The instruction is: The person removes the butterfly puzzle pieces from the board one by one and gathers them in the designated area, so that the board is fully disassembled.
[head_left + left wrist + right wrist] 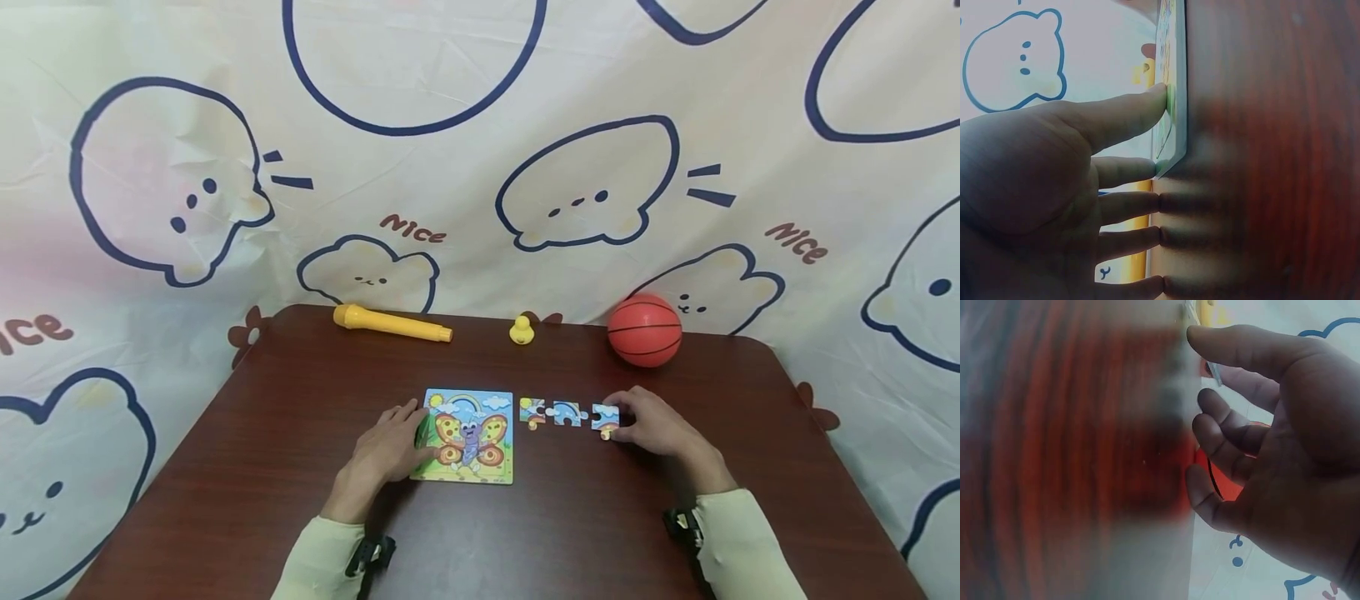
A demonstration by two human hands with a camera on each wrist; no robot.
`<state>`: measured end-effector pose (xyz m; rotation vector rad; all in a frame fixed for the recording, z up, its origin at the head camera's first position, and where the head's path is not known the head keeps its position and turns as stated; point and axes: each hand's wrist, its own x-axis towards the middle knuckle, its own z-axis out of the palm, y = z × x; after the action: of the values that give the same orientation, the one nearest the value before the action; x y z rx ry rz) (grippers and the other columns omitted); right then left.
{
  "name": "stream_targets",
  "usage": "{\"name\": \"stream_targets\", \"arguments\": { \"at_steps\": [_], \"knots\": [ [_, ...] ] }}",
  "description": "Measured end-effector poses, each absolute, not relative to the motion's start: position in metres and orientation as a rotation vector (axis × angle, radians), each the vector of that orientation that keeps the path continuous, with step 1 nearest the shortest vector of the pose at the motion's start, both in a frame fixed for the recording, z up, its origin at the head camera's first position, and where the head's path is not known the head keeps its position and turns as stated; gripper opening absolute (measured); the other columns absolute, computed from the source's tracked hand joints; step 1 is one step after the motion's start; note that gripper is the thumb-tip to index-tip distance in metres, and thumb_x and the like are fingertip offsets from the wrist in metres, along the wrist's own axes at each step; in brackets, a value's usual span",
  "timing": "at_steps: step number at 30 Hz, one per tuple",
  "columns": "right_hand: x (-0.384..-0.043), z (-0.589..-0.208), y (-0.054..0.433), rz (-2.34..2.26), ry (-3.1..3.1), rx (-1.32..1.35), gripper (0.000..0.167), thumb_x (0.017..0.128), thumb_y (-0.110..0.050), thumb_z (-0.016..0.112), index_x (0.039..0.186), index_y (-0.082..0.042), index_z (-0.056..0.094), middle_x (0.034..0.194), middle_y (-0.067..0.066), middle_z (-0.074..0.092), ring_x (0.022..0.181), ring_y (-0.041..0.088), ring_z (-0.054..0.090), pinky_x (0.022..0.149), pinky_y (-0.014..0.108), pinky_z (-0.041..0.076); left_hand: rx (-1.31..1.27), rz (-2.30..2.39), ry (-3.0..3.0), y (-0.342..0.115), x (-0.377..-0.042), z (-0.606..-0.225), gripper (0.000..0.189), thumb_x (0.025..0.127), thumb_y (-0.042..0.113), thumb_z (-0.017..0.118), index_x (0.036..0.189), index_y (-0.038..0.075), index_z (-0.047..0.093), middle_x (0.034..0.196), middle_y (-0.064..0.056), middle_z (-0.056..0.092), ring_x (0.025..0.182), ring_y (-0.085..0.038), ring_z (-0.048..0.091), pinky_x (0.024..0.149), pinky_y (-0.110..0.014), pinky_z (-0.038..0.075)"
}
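Observation:
A square butterfly puzzle board point(471, 442) lies on the table. My left hand point(386, 443) rests at its left side with the thumb on the picture. In the left wrist view the other fingers point(1132, 205) are straight, the index at the board's corner and the rest reaching down to the tabletop. To the right of the board, my right hand point(654, 423) pinches a puzzle piece point(604, 417) between thumb and index finger. Its other fingers point(1222, 434) curl loosely. Two more pieces, a sun piece point(532, 408) and a rainbow piece point(567, 413), lie in a row between the board and the held piece.
Along the back edge of the brown table point(525, 542) lie a yellow toy microphone point(393, 323), a small yellow duck point(522, 331) and a red ball point(645, 330) with black lines. A cloth point(465, 183) printed with cartoon animals hangs behind the table.

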<state>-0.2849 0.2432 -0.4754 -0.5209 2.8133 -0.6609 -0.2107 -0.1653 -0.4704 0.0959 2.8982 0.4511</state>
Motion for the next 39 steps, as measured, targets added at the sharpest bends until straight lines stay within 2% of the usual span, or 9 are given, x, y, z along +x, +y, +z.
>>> {"name": "stream_targets", "arguments": {
  "at_steps": [10, 15, 21, 28, 39],
  "knots": [
    [-0.289, -0.473, 0.236, -0.647, 2.762, -0.43, 0.041, 0.083, -0.015, 0.074, 0.122, -0.009, 0.063, 0.107, 0.008, 0.056, 0.097, 0.022, 0.05, 0.085, 0.041, 0.049, 0.105, 0.458, 2.911, -0.17, -0.207, -0.469, 0.073, 0.086, 0.045, 0.069, 0.145, 0.01, 0.044, 0.156, -0.017, 0.034, 0.141, -0.04, 0.033, 0.105, -0.064, 0.036],
    [-0.288, -0.47, 0.236, -0.671, 2.752, -0.437, 0.049, 0.081, -0.01, 0.074, 0.127, -0.009, 0.059, 0.107, 0.009, 0.056, 0.098, 0.023, 0.049, 0.086, 0.042, 0.05, 0.115, 0.464, 2.911, -0.17, -0.207, -0.469, 0.073, 0.085, 0.045, 0.069, 0.145, 0.01, 0.044, 0.156, -0.017, 0.034, 0.141, -0.04, 0.033, 0.104, -0.064, 0.036],
    [-0.286, -0.468, 0.23, -0.721, 2.796, -0.485, 0.048, 0.083, -0.009, 0.071, 0.129, -0.008, 0.058, 0.112, 0.011, 0.056, 0.1, 0.023, 0.05, 0.084, 0.04, 0.05, 0.117, 0.466, 2.913, -0.17, -0.208, -0.469, 0.073, 0.085, 0.044, 0.07, 0.145, 0.01, 0.045, 0.155, -0.017, 0.034, 0.14, -0.04, 0.033, 0.105, -0.065, 0.036],
    [-0.282, -0.461, 0.205, -0.778, 2.822, -0.476, 0.046, 0.086, -0.016, 0.071, 0.13, -0.013, 0.058, 0.116, 0.007, 0.054, 0.105, 0.023, 0.053, 0.087, 0.04, 0.052, 0.13, 0.469, 2.918, -0.169, -0.209, -0.469, 0.074, 0.085, 0.046, 0.069, 0.144, 0.01, 0.045, 0.154, -0.017, 0.036, 0.14, -0.041, 0.034, 0.107, -0.065, 0.031],
    [-0.279, -0.455, 0.148, -0.806, 2.77, -0.522, 0.041, 0.085, -0.02, 0.073, 0.124, -0.018, 0.061, 0.116, 0.004, 0.055, 0.109, 0.021, 0.055, 0.092, 0.04, 0.051, 0.111, 0.514, 2.915, -0.171, -0.209, -0.469, 0.076, 0.083, 0.049, 0.07, 0.144, 0.012, 0.046, 0.154, -0.015, 0.037, 0.14, -0.039, 0.034, 0.106, -0.067, 0.031]
  ]
}}
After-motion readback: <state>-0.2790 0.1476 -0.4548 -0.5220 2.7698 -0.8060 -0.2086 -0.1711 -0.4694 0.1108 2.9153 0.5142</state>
